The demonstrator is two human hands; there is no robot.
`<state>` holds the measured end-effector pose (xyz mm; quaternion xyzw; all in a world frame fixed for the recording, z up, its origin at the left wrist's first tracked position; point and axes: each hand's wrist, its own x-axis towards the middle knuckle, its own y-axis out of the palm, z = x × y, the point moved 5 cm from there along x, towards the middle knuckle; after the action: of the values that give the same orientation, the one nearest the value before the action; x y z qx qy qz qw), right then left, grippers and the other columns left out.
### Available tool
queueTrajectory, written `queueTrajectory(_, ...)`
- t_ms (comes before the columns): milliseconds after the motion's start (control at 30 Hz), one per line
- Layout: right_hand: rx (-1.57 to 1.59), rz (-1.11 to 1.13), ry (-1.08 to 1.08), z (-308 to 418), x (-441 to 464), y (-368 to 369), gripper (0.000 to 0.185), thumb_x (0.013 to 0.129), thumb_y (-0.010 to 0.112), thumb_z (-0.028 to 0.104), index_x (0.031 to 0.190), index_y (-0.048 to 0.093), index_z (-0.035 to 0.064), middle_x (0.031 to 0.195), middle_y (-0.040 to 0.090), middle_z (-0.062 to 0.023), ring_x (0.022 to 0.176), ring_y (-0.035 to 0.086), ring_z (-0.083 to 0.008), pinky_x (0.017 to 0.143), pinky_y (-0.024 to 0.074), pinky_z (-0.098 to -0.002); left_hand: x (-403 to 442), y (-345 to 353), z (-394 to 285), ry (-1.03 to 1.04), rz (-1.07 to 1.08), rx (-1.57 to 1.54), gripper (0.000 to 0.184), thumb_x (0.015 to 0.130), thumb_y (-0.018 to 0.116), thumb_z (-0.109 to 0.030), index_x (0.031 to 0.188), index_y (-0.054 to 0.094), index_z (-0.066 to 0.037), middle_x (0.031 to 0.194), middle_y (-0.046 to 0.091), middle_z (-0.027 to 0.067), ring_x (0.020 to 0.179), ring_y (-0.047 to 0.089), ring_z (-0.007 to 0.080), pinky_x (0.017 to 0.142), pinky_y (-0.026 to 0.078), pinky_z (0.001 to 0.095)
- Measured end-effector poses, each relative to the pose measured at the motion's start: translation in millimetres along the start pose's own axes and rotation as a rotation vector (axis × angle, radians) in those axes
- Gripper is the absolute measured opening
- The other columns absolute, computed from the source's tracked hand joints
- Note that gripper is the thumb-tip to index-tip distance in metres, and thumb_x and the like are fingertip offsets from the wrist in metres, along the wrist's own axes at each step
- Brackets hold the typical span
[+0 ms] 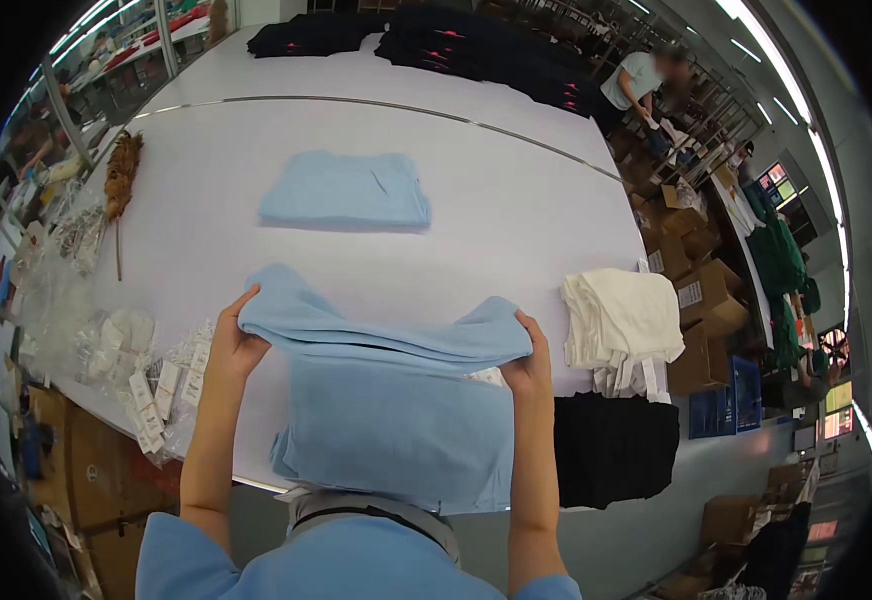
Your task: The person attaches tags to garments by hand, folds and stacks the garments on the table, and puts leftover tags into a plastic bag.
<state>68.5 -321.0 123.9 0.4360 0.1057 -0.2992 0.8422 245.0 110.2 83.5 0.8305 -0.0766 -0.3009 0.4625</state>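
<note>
A light blue knit garment (396,340) is stretched sideways above the table, its far edge sagging between two raised corners. My left hand (240,335) pinches its left end, and my right hand (526,358) grips the right end, thumb on top. Under and in front of it, more light blue fabric (396,430) lies at the table's near edge, against my body; whether it is one piece with the held garment I cannot tell. Farther back, a folded light blue garment (346,190) rests flat. A small white patch, perhaps a label, shows beside my right hand.
Folded white garments (621,315) and black garments (616,450) lie to the right. Clear plastic bags and white tags (161,390) crowd the left edge, near a brown feather duster (121,175). Dark garment stacks (476,50) line the back. Another person (641,85) stands beyond cardboard boxes.
</note>
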Motion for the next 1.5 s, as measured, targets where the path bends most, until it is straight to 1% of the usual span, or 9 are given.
queueTrajectory(333, -0.809, -0.120, -0.286, -55, -139, -73, 0.020, 0.097, 0.064, 0.016, 0.112, 0.064, 0.0026, 0.099, 0.066, -0.0073, 0.078, 0.060, -0.0159, 0.078, 0.0494, -0.0277, -209, -107, 40, 0.254, -0.313, 0.476, 0.055, 0.091, 0.068, -0.016, 0.137, 0.051, 0.008, 0.132, 0.061, 0.0178, 0.115, 0.059, 0.0269, 0.098, 0.046, 0.0365)
queueTrajectory(400, -1.116, -0.177, -0.269, -100, -143, -128, 0.022, 0.096, 0.065, 0.015, 0.115, 0.065, 0.0028, 0.101, 0.066, -0.0075, 0.082, 0.061, -0.0175, 0.080, 0.0499, -0.0293, -219, -153, 45, 0.385, -0.768, 1.704, 0.064, 0.083, 0.067, -0.011, 0.144, 0.049, -0.002, 0.138, 0.054, 0.0188, 0.127, 0.048, 0.0333, 0.105, 0.039, 0.0426)
queueTrajectory(467, -1.660, -0.271, -0.718, -123, -158, -138, 0.026, 0.094, 0.063, 0.009, 0.118, 0.065, 0.0019, 0.108, 0.065, -0.0089, 0.092, 0.060, -0.0206, 0.087, 0.0492, -0.0328, -205, -135, 75, 0.623, -0.548, 1.853, 0.058, 0.085, 0.065, -0.009, 0.141, 0.053, -0.006, 0.133, 0.057, 0.0168, 0.124, 0.052, 0.0331, 0.105, 0.041, 0.0411)
queueTrajectory(767, -1.377, 0.063, -0.651, -171, -138, -70, 0.040, 0.091, 0.062, 0.003, 0.130, 0.058, -0.0010, 0.128, 0.058, -0.0146, 0.113, 0.058, -0.0285, 0.096, 0.0490, -0.0364, 5, 28, 244, 1.072, 0.544, 2.099, 0.022, 0.094, 0.060, -0.001, 0.115, 0.068, 0.001, 0.113, 0.065, 0.0076, 0.091, 0.060, 0.0170, 0.077, 0.049, 0.0260)
queueTrajectory(833, -1.396, 0.028, -0.588, -174, -132, -69, 0.043, 0.091, 0.063, 0.003, 0.133, 0.056, -0.0012, 0.129, 0.057, -0.0157, 0.114, 0.058, -0.0301, 0.096, 0.0493, -0.0369, 21, 29, 258, 1.048, 0.663, 2.438, 0.019, 0.095, 0.061, -0.004, 0.112, 0.068, 0.001, 0.107, 0.065, 0.0073, 0.088, 0.059, 0.0143, 0.075, 0.048, 0.0249)
queueTrajectory(1033, -1.361, -0.210, -0.476, -185, -122, -66, 0.043, 0.091, 0.065, 0.005, 0.132, 0.054, -0.0044, 0.128, 0.056, -0.0191, 0.110, 0.058, -0.0317, 0.092, 0.0503, -0.0380, -29, 5, 260, -0.264, 0.401, 0.672, 0.020, 0.095, 0.064, -0.015, 0.107, 0.068, 0.000, 0.083, 0.062, 0.0000, 0.070, 0.047, 0.0061, 0.062, 0.039, 0.0201)
queueTrajectory(1233, -1.388, -0.177, -0.418, -183, -118, -73, 0.029, 0.101, 0.058, 0.011, 0.123, 0.056, -0.0075, 0.111, 0.064, -0.0158, 0.095, 0.062, -0.0260, 0.087, 0.0494, -0.0350, -51, -22, 249, -0.236, 0.601, 1.167, 0.029, 0.093, 0.058, -0.017, 0.116, 0.068, -0.002, 0.082, 0.060, -0.0002, 0.070, 0.044, 0.0075, 0.062, 0.039, 0.0215)
queueTrajectory(1300, -0.212, -0.160, -0.179, -201, -111, -104, 0.023, 0.106, 0.053, 0.014, 0.119, 0.059, -0.0036, 0.104, 0.067, -0.0087, 0.089, 0.062, -0.0183, 0.087, 0.0476, -0.0297, -50, -13, 238, -0.177, 0.614, 1.146, 0.033, 0.092, 0.058, -0.017, 0.119, 0.068, -0.002, 0.083, 0.060, -0.0003, 0.070, 0.043, 0.0078, 0.063, 0.039, 0.0223)
queueTrajectory(1500, -0.120, -0.049, -0.136, -201, -116, -100, 0.019, 0.106, 0.053, 0.014, 0.118, 0.061, 0.0004, 0.106, 0.066, -0.0058, 0.090, 0.060, -0.0122, 0.087, 0.0459, -0.0256, -29, -35, 248, -0.332, 0.672, 1.140, 0.035, 0.089, 0.060, -0.014, 0.122, 0.067, -0.001, 0.089, 0.063, 0.0005, 0.074, 0.047, 0.0090, 0.065, 0.041, 0.0238)
